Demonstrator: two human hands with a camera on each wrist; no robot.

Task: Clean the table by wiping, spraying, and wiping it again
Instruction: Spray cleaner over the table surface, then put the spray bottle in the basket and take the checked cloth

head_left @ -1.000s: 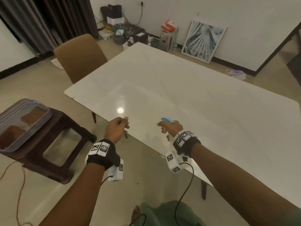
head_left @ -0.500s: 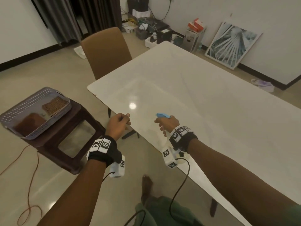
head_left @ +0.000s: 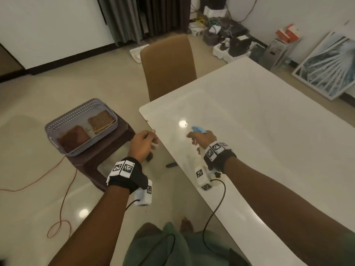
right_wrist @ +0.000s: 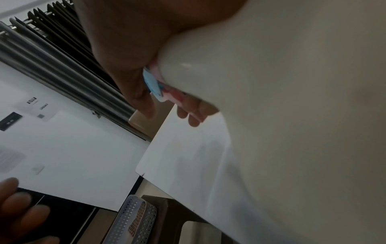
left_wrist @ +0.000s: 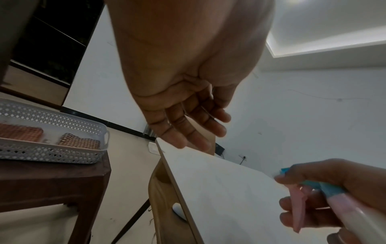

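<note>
My right hand (head_left: 199, 140) grips a white spray bottle (left_wrist: 355, 216) with a blue nozzle (head_left: 198, 129) and pink trigger (left_wrist: 298, 206), held over the near left corner of the white table (head_left: 259, 131). In the right wrist view the bottle (right_wrist: 271, 99) fills most of the frame. My left hand (head_left: 144, 143) hovers just off the table's left edge, fingers loosely bent and holding nothing (left_wrist: 194, 130). Two brownish cloths lie in a perforated grey basket (head_left: 63, 121) on a dark stool: a checked one (head_left: 100, 121) and a plain brown one (head_left: 74, 138).
The dark wooden stool (head_left: 107, 158) stands left of the table. A tan chair (head_left: 169, 68) is tucked at the table's far left side. An orange cable (head_left: 61, 198) trails on the floor. Boxes, electronics and a framed picture (head_left: 328, 68) line the far wall.
My view has swung left, bringing the basket and stool toward the centre. Both hands stay near the table's corner; the right keeps its grip on the bottle.
</note>
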